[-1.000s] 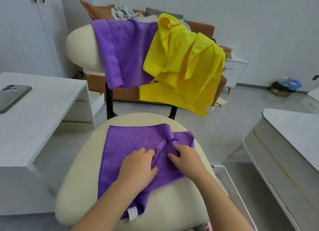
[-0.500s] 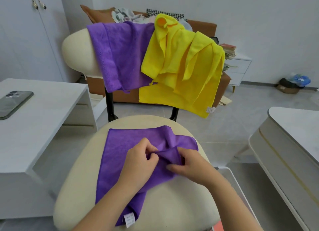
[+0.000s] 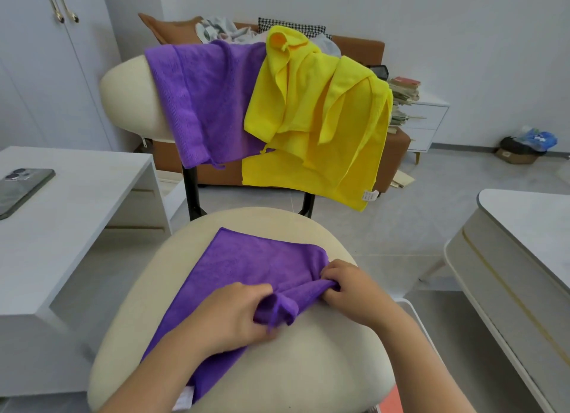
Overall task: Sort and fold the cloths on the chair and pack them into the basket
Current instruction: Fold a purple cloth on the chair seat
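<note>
Pale room, grey tiled floor, white walls. Items in view:

- Chair (image 3: 324,366): cream padded seat in the foreground; cream backrest (image 3: 129,98) behind it on black uprights
- Purple cloth (image 3: 256,264): lies on the seat, mostly flat, far corner pointing toward the backrest; near-right edge gathered into a raised fold; white label at its near end, by the left forearm
- Left hand (image 3: 234,314): on the purple cloth, fingers curled, pinching the bunched fold between thumb and fingers
- Right hand (image 3: 354,289): just beside the left, fingers curled, pinching the same fold at the cloth's right edge; the fold runs between both hands
- Second purple cloth (image 3: 203,104): draped over the left part of the backrest, hanging down its front
- Yellow cloths (image 3: 324,119): draped over the right part of the backrest, overlapping the second purple cloth's edge; several layers, number unclear; white label at the lower right corner
- White rim (image 3: 411,304): low, right of the seat, behind the right forearm; probably the basket, though little of it shows
- Table (image 3: 77,212): white, left of the chair; phone (image 3: 21,190) lying back-up near its left edge
- Second table (image 3: 530,224): white, at the right edge of view
- Brown sofa (image 3: 398,147): behind the chair, cushions and loose fabric on it
- White drawer unit (image 3: 428,119): right of the sofa, stack of books (image 3: 404,88) on top
- Wardrobe doors (image 3: 37,73): white, gold handles, far left
</note>
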Available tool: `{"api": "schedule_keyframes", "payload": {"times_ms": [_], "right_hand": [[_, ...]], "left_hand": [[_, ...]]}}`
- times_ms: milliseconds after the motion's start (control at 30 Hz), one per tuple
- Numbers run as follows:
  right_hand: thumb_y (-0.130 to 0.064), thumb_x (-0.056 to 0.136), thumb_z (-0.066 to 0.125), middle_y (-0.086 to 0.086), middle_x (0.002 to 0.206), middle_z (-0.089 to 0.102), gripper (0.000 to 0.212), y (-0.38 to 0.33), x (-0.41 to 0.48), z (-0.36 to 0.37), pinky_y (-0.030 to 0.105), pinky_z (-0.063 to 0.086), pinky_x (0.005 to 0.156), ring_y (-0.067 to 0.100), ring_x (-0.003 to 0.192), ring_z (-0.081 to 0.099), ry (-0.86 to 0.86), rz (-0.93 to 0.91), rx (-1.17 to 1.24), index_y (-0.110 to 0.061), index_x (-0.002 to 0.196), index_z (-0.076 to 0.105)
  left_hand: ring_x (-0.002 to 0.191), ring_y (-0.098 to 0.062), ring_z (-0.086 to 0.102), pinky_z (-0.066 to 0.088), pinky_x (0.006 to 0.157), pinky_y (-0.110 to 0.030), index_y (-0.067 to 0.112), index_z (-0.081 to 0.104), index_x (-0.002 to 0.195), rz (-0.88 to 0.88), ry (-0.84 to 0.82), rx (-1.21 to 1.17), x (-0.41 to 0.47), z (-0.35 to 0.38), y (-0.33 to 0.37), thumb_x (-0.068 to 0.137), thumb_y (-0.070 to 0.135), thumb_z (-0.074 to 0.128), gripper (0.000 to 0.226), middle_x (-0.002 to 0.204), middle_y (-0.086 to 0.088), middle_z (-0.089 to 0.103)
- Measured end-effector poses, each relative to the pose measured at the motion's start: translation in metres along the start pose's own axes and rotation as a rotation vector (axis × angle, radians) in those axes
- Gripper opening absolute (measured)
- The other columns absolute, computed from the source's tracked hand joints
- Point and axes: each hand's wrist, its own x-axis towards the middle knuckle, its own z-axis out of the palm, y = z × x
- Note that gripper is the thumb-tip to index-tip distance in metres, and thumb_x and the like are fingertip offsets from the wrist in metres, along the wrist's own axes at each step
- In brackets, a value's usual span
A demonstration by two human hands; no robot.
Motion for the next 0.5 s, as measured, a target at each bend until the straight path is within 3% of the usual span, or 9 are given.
{"api": "schedule_keyframes", "payload": {"times_ms": [67,133,200,267,333,400,500], "right_hand": [[-0.024,0.080,0.055,-0.011,0.099,0.056,0.007,0.002,-0.001,0.000,0.030,0.046,0.082,0.011,0.091,0.052,-0.016,-0.016,0.005,-0.021,0.078,0.061],[-0.027,0.080,0.056,-0.010,0.095,0.053,0.005,0.000,-0.002,0.001,0.031,0.046,0.077,0.014,0.090,0.050,-0.006,-0.002,-0.039,-0.022,0.082,0.057],[-0.029,0.081,0.055,-0.008,0.092,0.049,0.009,-0.002,-0.004,0.001,0.030,0.043,0.071,0.017,0.090,0.049,0.014,0.019,-0.114,-0.023,0.088,0.054],[-0.029,0.082,0.054,-0.007,0.093,0.049,0.012,-0.004,-0.005,0.000,0.028,0.042,0.068,0.017,0.089,0.050,0.017,0.025,-0.156,-0.023,0.092,0.055],[-0.032,0.083,0.054,-0.007,0.091,0.050,0.012,-0.004,-0.005,-0.002,0.025,0.039,0.062,0.017,0.086,0.051,0.015,0.039,-0.175,-0.023,0.090,0.054],[-0.038,0.085,0.053,-0.007,0.083,0.049,0.015,-0.005,-0.005,-0.005,0.023,0.034,0.057,0.017,0.081,0.050,0.011,0.062,-0.188,-0.023,0.082,0.051],[-0.042,0.085,0.054,-0.005,0.071,0.049,0.026,-0.005,-0.006,-0.007,0.027,0.036,0.059,0.017,0.073,0.048,-0.013,0.074,-0.118,-0.021,0.071,0.047]], "left_hand": [[0.070,-0.015,0.052,0.031,0.054,-0.028,0.023,0.040,0.074,0.028,0.060,0.087,0.001,0.007,-0.007,0.078,0.041,0.058,0.026,0.069,0.008,0.053],[0.059,-0.022,0.056,0.028,0.047,-0.026,0.024,0.037,0.071,0.026,0.278,0.140,0.003,0.012,-0.015,0.069,0.018,0.056,0.020,0.062,0.004,0.054],[0.051,-0.027,0.056,0.036,0.043,-0.026,0.021,0.047,0.072,-0.051,0.465,0.139,0.004,0.015,-0.023,0.060,0.009,0.053,0.019,0.061,0.002,0.056],[0.055,-0.028,0.058,0.049,0.056,-0.035,0.015,0.051,0.072,-0.074,0.579,0.118,0.006,0.018,-0.030,0.062,0.007,0.036,0.020,0.066,-0.001,0.058],[0.061,-0.029,0.056,0.049,0.066,-0.040,0.016,0.047,0.069,-0.067,0.631,0.193,0.006,0.020,-0.029,0.061,0.010,0.025,0.024,0.066,-0.001,0.055],[0.065,-0.029,0.053,0.044,0.063,-0.037,0.016,0.046,0.067,-0.092,0.639,0.277,0.007,0.016,-0.025,0.059,0.007,0.026,0.024,0.070,-0.002,0.053],[0.063,-0.028,0.049,0.035,0.055,-0.032,0.015,0.045,0.068,-0.173,0.589,0.259,0.010,0.012,-0.026,0.057,-0.002,0.054,0.022,0.073,-0.003,0.048]]}}
